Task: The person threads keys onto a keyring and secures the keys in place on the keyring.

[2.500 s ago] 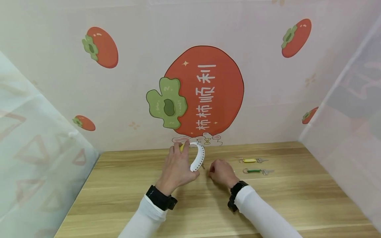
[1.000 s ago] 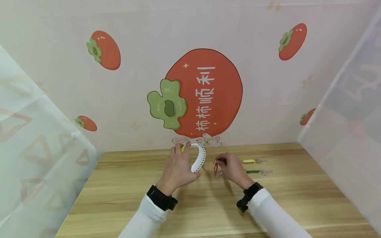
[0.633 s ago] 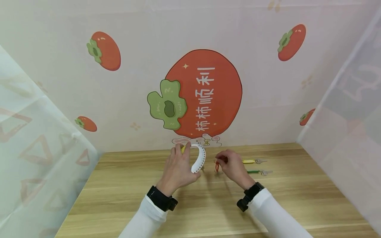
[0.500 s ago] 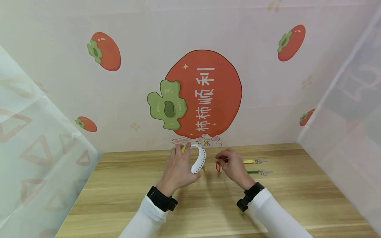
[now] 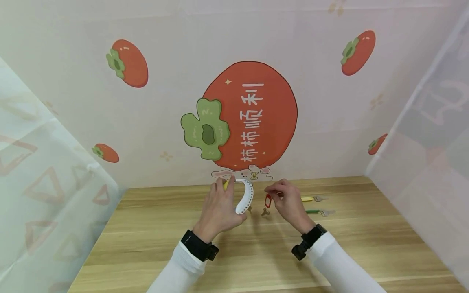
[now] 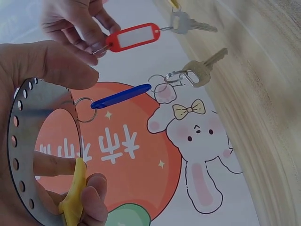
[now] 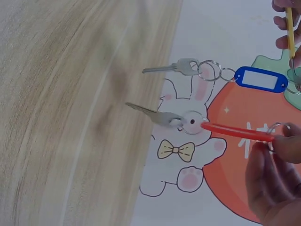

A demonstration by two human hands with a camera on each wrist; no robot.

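My left hand (image 5: pixel 217 207) grips a white curved plate (image 5: pixel 248 194) with a row of holes along its edge and a yellow part (image 6: pixel 73 195), thumb on one end and fingers on the other. From the plate hangs a blue key tag (image 6: pixel 121 96), with a key (image 6: pixel 202 70) on linked rings below it; the left wrist view shows its ring at the plate's edge. To the right, my right hand (image 5: pixel 289 203) pinches the ring at the top of a red key tag (image 6: pixel 135 36). A second key (image 5: pixel 265 211) dangles from that tag, above the table.
On the wooden table (image 5: pixel 256 260), right of the hands, lie a key with a yellow tag (image 5: pixel 307 199) and another with a green tag (image 5: pixel 312 211). A printed backdrop (image 5: pixel 165 101) stands behind the table, with sheets at both sides.
My right hand has moved right and up from near the tabletop, lifting the red tag, whose key now hangs and has turned. The left hand and plate have hardly moved.
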